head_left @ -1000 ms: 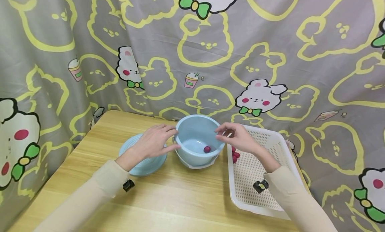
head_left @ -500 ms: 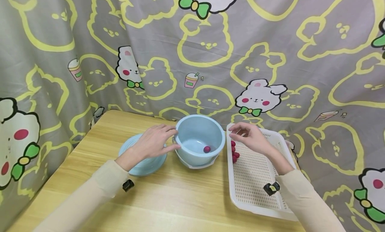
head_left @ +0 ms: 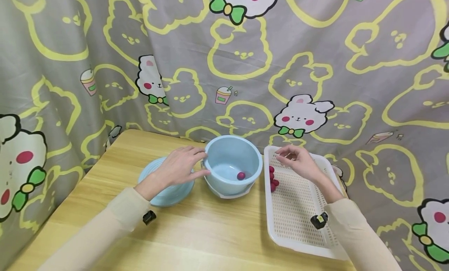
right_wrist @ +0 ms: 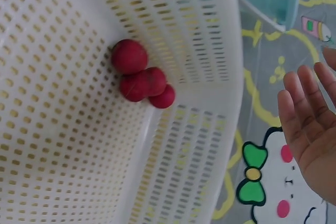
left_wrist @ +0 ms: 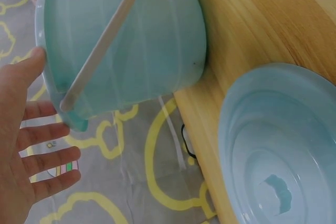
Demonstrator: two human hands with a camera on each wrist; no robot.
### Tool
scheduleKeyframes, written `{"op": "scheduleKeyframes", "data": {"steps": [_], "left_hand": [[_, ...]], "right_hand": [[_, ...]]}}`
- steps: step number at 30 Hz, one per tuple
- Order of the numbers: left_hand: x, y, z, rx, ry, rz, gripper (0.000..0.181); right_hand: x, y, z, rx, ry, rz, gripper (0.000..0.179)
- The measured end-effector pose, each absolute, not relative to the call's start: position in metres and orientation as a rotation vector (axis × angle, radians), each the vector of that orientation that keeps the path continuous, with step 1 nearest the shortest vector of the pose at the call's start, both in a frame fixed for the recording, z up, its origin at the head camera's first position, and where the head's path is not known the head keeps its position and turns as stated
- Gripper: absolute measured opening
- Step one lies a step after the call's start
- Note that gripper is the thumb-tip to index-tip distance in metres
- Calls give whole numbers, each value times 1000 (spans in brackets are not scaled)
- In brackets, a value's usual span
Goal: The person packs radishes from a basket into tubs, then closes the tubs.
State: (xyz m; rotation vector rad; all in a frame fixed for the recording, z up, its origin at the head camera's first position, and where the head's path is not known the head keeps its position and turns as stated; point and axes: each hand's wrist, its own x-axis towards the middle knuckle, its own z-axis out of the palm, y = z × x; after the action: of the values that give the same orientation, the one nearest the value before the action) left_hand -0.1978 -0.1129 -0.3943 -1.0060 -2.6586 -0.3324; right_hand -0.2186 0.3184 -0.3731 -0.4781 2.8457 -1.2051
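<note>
My left grip (head_left: 181, 165) and right grip (head_left: 300, 163) gaped; the round bucket (head_left: 224, 186) held one ball (head_left: 241, 176), the perforated basket (head_left: 296, 208) several red balls (right_wrist: 136, 85).

a grey curtain (head_left: 245, 41) hangs behind the wooden table (head_left: 210, 232) and along its sides, falling in soft folds at the left. it is printed with yellow animal outlines (head_left: 240, 52), white rabbits (head_left: 303, 115) with red cheeks and green bows (head_left: 291, 131), and small pink cups (head_left: 223, 96) with straws. the tabletop is light brown with a streaky grain, and a round blue dish (head_left: 175, 196) with ringed grooves lies toward its left side
</note>
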Motion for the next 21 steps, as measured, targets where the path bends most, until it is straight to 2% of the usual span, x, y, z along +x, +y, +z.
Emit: {"op": "scheduleKeyframes", "data": {"steps": [21], "left_hand": [[-198, -114, -395, -1007, -2656, -309, 60]], "right_hand": [[-249, 344, -420, -280, 2749, -1139, 32]]}}
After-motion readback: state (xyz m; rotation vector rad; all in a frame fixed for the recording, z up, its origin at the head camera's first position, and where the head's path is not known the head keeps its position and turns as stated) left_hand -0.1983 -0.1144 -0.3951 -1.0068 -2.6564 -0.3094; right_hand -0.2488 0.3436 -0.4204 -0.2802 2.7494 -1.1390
